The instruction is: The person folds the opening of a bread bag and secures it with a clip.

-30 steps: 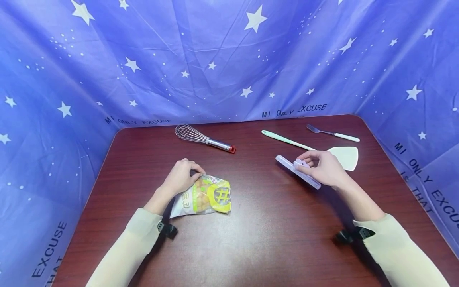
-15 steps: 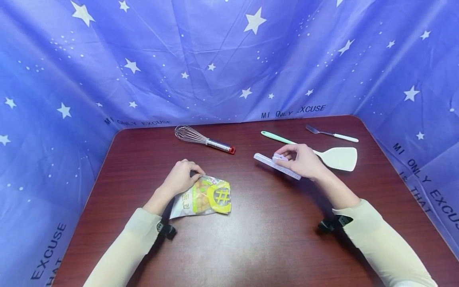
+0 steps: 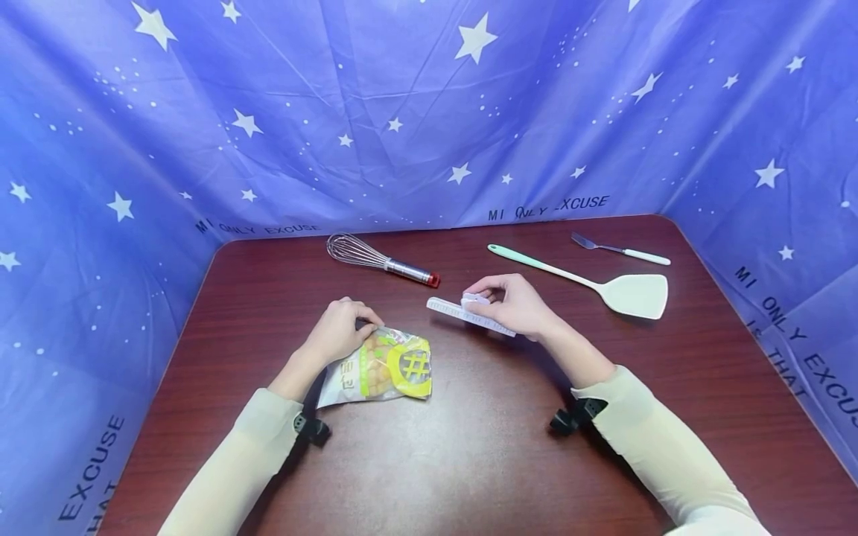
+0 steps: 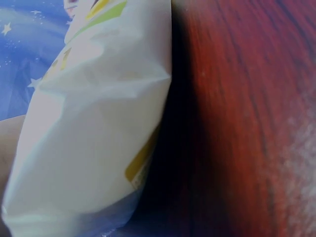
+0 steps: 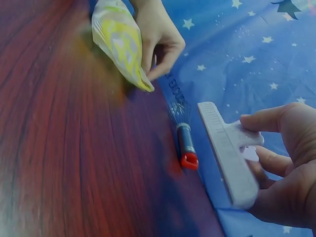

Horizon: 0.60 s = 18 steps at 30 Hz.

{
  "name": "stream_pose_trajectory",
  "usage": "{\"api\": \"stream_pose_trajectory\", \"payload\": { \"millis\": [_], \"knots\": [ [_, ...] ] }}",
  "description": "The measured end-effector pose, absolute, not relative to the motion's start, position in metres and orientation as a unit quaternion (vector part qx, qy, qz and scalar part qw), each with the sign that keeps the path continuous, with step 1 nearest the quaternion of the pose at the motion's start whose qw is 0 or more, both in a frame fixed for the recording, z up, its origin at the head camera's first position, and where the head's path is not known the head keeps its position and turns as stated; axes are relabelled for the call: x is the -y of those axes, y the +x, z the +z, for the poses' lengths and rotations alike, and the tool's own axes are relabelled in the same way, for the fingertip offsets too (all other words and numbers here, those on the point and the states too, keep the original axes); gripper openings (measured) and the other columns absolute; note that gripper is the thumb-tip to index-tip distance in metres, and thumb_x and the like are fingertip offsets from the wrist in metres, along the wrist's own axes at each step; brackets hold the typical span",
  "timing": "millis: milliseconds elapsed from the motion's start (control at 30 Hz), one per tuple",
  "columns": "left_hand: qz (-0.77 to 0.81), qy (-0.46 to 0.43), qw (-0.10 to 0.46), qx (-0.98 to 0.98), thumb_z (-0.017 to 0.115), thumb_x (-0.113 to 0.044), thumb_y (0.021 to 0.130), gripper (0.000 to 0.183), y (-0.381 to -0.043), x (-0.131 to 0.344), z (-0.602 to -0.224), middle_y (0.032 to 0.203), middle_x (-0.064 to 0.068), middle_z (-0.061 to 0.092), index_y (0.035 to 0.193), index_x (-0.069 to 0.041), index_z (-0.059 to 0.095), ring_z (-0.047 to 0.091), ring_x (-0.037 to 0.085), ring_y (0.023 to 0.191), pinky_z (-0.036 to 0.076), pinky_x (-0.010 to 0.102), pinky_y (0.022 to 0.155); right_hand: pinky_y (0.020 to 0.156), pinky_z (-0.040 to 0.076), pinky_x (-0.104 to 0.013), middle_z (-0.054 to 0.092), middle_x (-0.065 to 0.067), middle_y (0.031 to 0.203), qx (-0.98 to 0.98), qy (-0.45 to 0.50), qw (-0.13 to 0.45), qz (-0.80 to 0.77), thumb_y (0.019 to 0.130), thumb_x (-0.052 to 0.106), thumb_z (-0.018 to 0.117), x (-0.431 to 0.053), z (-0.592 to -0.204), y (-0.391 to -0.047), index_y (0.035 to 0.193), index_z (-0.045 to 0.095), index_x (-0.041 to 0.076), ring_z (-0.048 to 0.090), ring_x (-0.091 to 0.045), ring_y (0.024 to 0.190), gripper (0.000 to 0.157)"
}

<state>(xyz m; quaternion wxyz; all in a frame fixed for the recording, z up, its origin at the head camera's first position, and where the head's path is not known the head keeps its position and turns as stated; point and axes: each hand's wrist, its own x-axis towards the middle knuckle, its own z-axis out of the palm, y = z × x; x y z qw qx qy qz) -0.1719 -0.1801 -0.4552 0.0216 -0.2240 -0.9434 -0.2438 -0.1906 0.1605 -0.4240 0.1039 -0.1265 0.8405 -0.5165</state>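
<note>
My left hand pinches the upper edge of a yellow and white snack bag, whose clear window shows round yellowish pieces. In the left wrist view the bag's white side fills much of the picture and the fingers are hidden. My right hand grips the handle of a pale lilac bag clip between thumb and fingers. The clip's long ridged bar points toward the bag, a short way to its right. In the right wrist view the clip hangs above the table, its bar tilted.
A whisk with a red-ended handle lies at the back of the dark wooden table. At the back right are a pale green spatula and a small fork-like utensil with a white handle. A blue starry curtain surrounds the table.
My right hand has carried the bag clip leftward from beside the spatula toward the bag, uncovering the spatula's shaft. The left hand and the bag have stayed in place.
</note>
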Motion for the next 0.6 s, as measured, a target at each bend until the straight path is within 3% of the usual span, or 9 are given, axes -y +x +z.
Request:
{"api": "stream_pose_trajectory", "payload": {
  "millis": [267, 500, 600],
  "knots": [
    [-0.246, -0.221, 0.022, 0.943, 0.079, -0.006, 0.091, 0.013, -0.172, 0.180, -0.456, 0.096, 0.002, 0.082, 0.094, -0.016, 0.086, 0.068, 0.027, 0.091, 0.056, 0.047, 0.089, 0.064, 0.048, -0.021, 0.076, 0.000, 0.083, -0.844, -0.137, 0.126, -0.503, 0.089, 0.022, 0.087, -0.140, -0.428, -0.191, 0.106, 0.085, 0.010, 0.061, -0.011, 0.073, 0.022],
    [-0.245, -0.219, 0.022, 0.944, 0.080, -0.006, 0.091, 0.012, -0.172, 0.179, -0.455, 0.097, 0.003, 0.082, 0.094, -0.016, 0.086, 0.067, 0.027, 0.092, 0.056, 0.046, 0.087, 0.060, 0.040, -0.025, 0.083, -0.002, 0.105, -0.861, -0.137, 0.136, -0.471, 0.089, 0.027, 0.087, -0.130, -0.437, -0.191, 0.107, 0.087, 0.018, 0.051, -0.012, 0.073, 0.020],
    [-0.245, -0.220, 0.023, 0.944, 0.080, -0.006, 0.091, 0.012, -0.172, 0.179, -0.456, 0.096, 0.002, 0.082, 0.094, -0.016, 0.086, 0.067, 0.027, 0.091, 0.056, 0.046, 0.086, 0.055, 0.035, -0.025, 0.079, 0.002, 0.086, -0.863, -0.133, 0.146, -0.464, 0.089, 0.028, 0.087, -0.128, -0.440, -0.191, 0.105, 0.087, 0.019, 0.043, -0.010, 0.062, 0.018]
  ]
}}
